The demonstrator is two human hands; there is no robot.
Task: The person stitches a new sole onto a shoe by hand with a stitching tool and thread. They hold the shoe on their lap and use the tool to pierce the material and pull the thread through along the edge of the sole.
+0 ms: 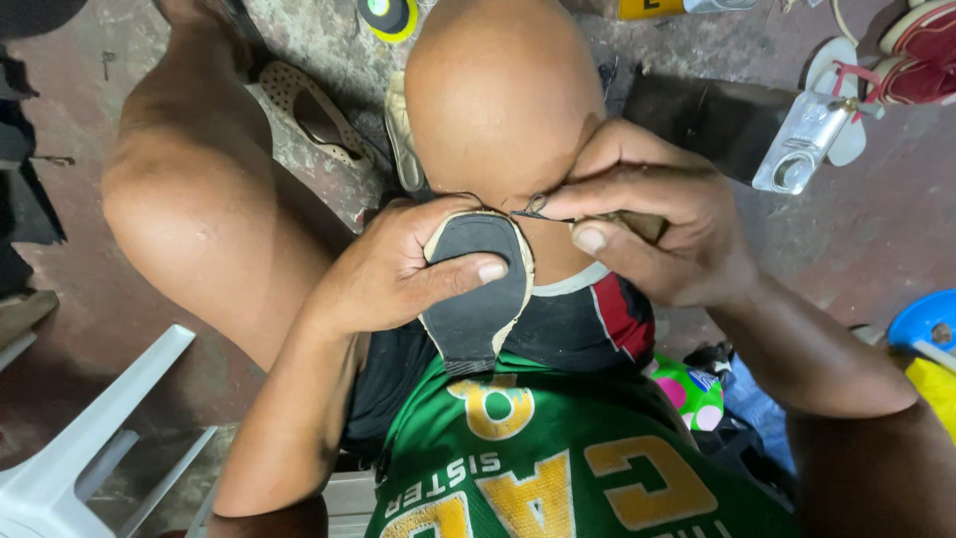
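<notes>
Hand-stitching the rim of a black, tan-edged rubber shoe sole (475, 289), braced against the raised knee.

The left hand (393, 274) clasps the sole, thumb across its face. The right hand (647, 224) pinches what appears to be a thin metal awl or needle (535, 210) at the sole's top edge. The next move likely calls for a steady push through the rim.

Single head-worn view, looking steeply down from close above the person's own lap, hands and raised knees, concrete floor (876, 229) beyond, no second view to overlap
</notes>
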